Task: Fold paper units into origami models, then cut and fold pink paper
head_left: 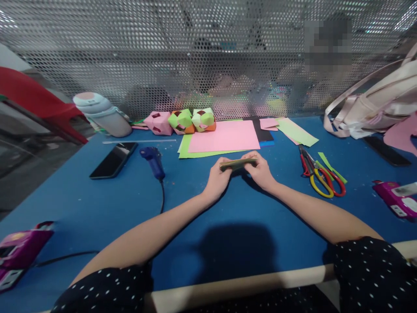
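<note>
While both hands pinch its ends, olive strip: above the table (182,243), centre
Left hand (219,178): clamped on strip's left end
Right hand (259,171): clamped on its right end

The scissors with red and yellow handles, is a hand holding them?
No, the scissors lie on the blue table, while the left hand and right hand hold a flat, folded thing.
</note>
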`<act>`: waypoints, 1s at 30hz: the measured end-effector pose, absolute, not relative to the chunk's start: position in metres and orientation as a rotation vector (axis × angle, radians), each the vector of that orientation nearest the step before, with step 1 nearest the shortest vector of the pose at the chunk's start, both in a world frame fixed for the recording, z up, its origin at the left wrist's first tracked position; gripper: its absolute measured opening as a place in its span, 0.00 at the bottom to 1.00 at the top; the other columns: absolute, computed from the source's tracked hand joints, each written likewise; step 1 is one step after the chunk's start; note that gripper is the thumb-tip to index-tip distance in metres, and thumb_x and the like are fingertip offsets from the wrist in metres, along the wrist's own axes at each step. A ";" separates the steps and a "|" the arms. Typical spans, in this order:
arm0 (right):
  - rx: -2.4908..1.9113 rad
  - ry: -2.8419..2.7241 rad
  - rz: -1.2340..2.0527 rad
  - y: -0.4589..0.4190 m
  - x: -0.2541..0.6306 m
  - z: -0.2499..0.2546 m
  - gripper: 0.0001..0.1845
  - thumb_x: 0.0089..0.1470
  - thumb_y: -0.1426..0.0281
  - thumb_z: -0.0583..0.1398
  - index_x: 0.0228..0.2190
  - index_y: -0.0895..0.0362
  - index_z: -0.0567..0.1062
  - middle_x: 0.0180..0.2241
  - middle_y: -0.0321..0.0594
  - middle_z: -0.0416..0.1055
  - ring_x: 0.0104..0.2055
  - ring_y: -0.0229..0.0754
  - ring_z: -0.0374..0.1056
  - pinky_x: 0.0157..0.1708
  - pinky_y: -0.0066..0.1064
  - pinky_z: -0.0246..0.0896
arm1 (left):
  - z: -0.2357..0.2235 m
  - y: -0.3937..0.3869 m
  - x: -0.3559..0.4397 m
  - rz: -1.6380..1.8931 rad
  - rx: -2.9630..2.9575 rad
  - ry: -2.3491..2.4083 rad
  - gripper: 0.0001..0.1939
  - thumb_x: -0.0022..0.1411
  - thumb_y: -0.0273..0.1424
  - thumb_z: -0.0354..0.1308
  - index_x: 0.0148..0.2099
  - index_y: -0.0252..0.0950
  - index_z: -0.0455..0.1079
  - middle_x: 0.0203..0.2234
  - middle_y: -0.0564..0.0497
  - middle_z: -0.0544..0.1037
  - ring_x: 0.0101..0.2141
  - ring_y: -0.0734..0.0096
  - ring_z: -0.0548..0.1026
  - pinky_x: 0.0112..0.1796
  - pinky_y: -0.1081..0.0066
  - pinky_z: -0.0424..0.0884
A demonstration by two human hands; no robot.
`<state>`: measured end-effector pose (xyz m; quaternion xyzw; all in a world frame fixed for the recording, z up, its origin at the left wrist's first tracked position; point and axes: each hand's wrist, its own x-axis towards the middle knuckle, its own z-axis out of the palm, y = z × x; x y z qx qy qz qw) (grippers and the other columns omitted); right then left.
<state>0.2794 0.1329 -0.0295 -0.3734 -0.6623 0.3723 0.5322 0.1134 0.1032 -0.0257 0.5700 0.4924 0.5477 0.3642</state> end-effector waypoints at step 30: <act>-1.974 -1.737 0.392 0.259 0.426 -0.016 0.20 0.63 0.63 0.60 0.53 0.57 0.70 0.53 0.46 0.69 0.49 0.47 0.71 0.47 0.45 0.70 | -0.029 0.106 0.120 1.033 1.310 1.099 0.13 0.55 0.21 0.55 0.44 0.34 0.65 0.35 0.50 0.74 0.25 0.75 0.78 0.28 0.69 0.78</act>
